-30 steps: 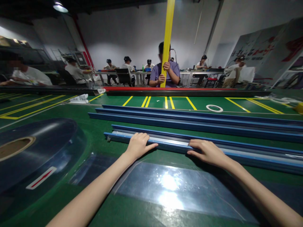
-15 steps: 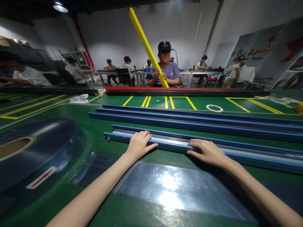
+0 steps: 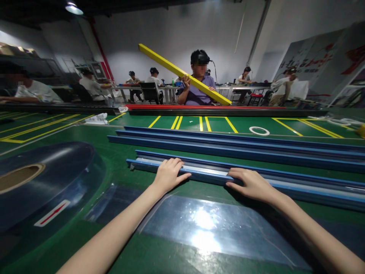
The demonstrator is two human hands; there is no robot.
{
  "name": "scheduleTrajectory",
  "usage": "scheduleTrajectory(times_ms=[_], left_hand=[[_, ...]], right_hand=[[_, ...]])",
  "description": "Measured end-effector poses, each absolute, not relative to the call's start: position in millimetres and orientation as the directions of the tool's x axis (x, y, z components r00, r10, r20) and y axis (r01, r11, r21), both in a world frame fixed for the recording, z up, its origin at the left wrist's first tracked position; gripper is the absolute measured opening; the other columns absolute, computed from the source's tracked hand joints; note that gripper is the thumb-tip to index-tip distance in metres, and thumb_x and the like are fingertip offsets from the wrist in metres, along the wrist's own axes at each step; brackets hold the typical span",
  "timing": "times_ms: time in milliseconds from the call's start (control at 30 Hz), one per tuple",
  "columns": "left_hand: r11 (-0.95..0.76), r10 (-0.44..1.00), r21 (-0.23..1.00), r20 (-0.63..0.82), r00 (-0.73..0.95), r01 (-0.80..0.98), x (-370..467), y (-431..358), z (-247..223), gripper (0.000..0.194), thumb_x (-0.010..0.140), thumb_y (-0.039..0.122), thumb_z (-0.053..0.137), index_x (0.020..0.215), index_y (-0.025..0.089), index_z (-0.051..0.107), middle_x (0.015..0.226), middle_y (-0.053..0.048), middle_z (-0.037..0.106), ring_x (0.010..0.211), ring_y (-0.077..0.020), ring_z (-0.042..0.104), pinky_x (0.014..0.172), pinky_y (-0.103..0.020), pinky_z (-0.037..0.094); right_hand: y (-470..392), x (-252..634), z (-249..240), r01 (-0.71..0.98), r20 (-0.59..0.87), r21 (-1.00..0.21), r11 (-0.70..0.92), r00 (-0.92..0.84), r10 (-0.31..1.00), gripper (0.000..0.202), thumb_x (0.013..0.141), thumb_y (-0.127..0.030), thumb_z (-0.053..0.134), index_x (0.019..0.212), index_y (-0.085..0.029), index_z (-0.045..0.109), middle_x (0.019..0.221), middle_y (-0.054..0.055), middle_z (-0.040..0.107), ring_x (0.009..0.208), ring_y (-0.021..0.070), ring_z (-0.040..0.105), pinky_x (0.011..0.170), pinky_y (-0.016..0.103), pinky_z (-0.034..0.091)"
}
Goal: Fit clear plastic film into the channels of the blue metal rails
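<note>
A green tabletop (image 3: 114,249) with yellow lines spans the room. At left lies a large roll of clear film (image 3: 65,163); its white label (image 3: 52,213) shows a red arrow, with no readable words. Across the middle lies the near blue channel (image 3: 205,177), a clear sheet (image 3: 228,228) on its near side. The left hand (image 3: 168,176) grasps its near wall, fingers over the edge, thumb outside; farther right, the right hand (image 3: 249,183) pinches the same wall. Beyond, a co-worker (image 3: 196,89) holds a yellow bar (image 3: 168,66) aslant. The writing on the banner (image 3: 310,57) at right is too blurred to read.
</note>
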State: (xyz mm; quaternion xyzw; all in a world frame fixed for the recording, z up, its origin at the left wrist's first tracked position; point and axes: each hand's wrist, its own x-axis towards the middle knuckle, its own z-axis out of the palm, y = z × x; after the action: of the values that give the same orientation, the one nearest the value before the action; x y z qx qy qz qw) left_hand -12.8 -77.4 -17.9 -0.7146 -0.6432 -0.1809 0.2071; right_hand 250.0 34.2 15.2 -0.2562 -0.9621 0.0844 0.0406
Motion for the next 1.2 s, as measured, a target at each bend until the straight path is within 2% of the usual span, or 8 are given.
scheduleTrajectory(times_ms=[200,333,433,533,667,767,867,1200], left_hand=[[-0.073,0.866,-0.057,0.491,0.092,0.996,-12.4,-77.4,-16.2,0.044,0.082,0.054,0.038,0.091,0.016,0.058,0.096,-0.005,0.061,0.085,-0.0191,0.053,0.071,-0.031,0.036],[-0.065,0.908,-0.071,0.409,0.088,0.995,-12.1,-77.4,-10.0,0.046,0.082,0.056,0.036,0.091,0.017,0.059,0.098,-0.006,0.060,0.089,-0.0191,0.053,0.073,-0.030,0.036],[-0.048,0.941,-0.076,0.330,0.071,0.996,-11.1,-78.1,-2.2,0.048,0.082,0.057,0.033,0.089,0.018,0.061,0.096,-0.005,0.060,0.088,-0.0189,0.053,0.073,-0.030,0.036],[-0.034,0.961,-0.070,0.273,0.052,0.997,-11.2,-78.8,6.2,0.050,0.084,0.056,0.029,0.087,0.019,0.061,0.094,-0.005,0.060,0.088,-0.0188,0.054,0.074,-0.030,0.037],[0.003,0.980,-0.064,0.200,0.010,0.998,-15.8,-79.2,14.1,0.046,0.091,0.041,0.021,0.090,0.020,0.061,0.091,-0.004,0.061,0.088,-0.0187,0.056,0.071,-0.030,0.037],[0.038,0.986,-0.044,0.164,-0.030,0.998,-20.9,-79.2,15.7,0.044,0.091,0.036,0.021,0.089,0.019,0.062,0.089,-0.004,0.062,0.088,-0.0189,0.056,0.071,-0.029,0.039],[0.067,0.987,-0.020,0.146,-0.063,0.998,-23.4,-78.8,15.2,0.044,0.091,0.036,0.022,0.088,0.018,0.062,0.089,-0.005,0.061,0.087,-0.0189,0.056,0.073,-0.028,0.040],[0.080,0.996,0.061,0.036,-0.082,0.995,-20.6,-81.3,23.9,0.046,0.089,0.037,0.021,0.092,0.018,0.062,0.095,-0.007,0.059,0.092,-0.0210,0.053,0.075,-0.029,0.041]], right_hand=[[34.4,249.1,20.8,0.478,0.016,-0.200,0.855,-0.871,0.491,0.042,0.082,-0.051,0.038,0.099,-0.019,0.058,0.101,0.010,0.061,0.089,0.0222,0.057,0.075,0.030,0.042],[34.0,240.6,26.3,0.495,0.013,-0.150,0.856,-0.865,0.502,0.045,0.081,-0.055,0.036,0.095,-0.019,0.060,0.091,0.009,0.063,0.080,0.0206,0.058,0.068,0.029,0.043],[30.9,226.5,29.9,0.460,0.101,-0.080,0.884,-0.879,0.467,0.042,0.082,-0.052,0.036,0.090,-0.019,0.060,0.086,0.008,0.061,0.078,0.0196,0.057,0.065,0.028,0.042],[27.9,208.4,31.4,0.379,0.220,-0.032,0.925,-0.900,0.376,0.036,0.085,-0.046,0.037,0.088,-0.018,0.060,0.084,0.008,0.060,0.082,0.0196,0.054,0.070,0.030,0.042],[28.4,185.6,26.4,0.341,0.309,-0.034,0.940,-0.890,0.334,0.037,0.084,-0.046,0.039,0.098,-0.018,0.058,0.099,0.010,0.058,0.091,0.0211,0.051,0.077,0.034,0.040],[30.0,173.4,18.9,0.365,0.290,-0.072,0.928,-0.883,0.369,0.049,0.081,-0.052,0.040,0.110,-0.016,0.053,0.109,0.013,0.055,0.097,0.0237,0.051,0.080,0.037,0.040],[30.1,167.3,13.2,0.400,0.220,-0.132,0.907,-0.880,0.420,0.061,0.080,-0.057,0.037,0.119,-0.012,0.047,0.109,0.015,0.056,0.097,0.0249,0.053,0.081,0.037,0.041],[32.5,173.5,11.6,0.380,0.174,-0.121,0.917,-0.901,0.396,0.068,0.073,-0.059,0.047,0.123,-0.013,0.045,0.105,0.016,0.058,0.096,0.0266,0.055,0.079,0.035,0.044]])
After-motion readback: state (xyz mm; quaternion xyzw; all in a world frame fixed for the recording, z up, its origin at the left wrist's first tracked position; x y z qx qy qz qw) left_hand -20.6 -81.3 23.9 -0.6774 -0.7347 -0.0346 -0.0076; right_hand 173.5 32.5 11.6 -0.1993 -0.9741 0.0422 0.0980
